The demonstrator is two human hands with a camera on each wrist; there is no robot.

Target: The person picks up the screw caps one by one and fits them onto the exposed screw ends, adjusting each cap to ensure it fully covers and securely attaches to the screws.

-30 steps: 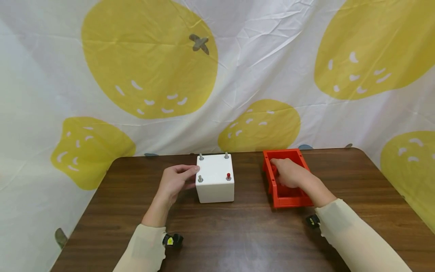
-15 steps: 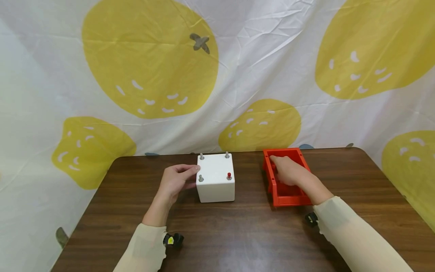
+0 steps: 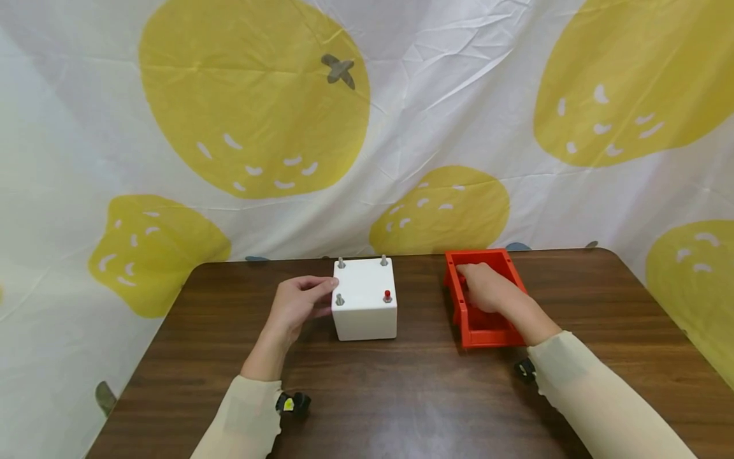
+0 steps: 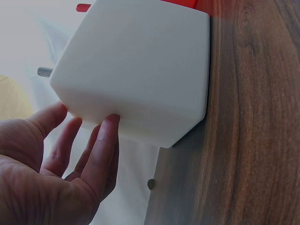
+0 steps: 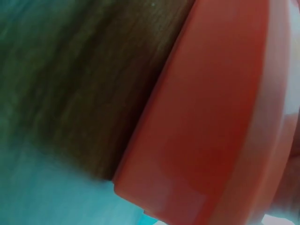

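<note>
A white block stands on the table with a metal bolt at each top corner. The front right bolt bears a small red cap; the front left bolt is bare metal. My left hand touches the block's left side, its thumb at the top edge. In the left wrist view the fingertips lie against the white side wall, fingers nearly straight. My right hand reaches down into a red bin. Its fingertips are hidden inside, so I cannot tell what they hold.
The brown wood table reaches back to a white cloth printed with yellow fruit. The bin's outer wall fills much of the right wrist view. A black camera sits at the left wrist.
</note>
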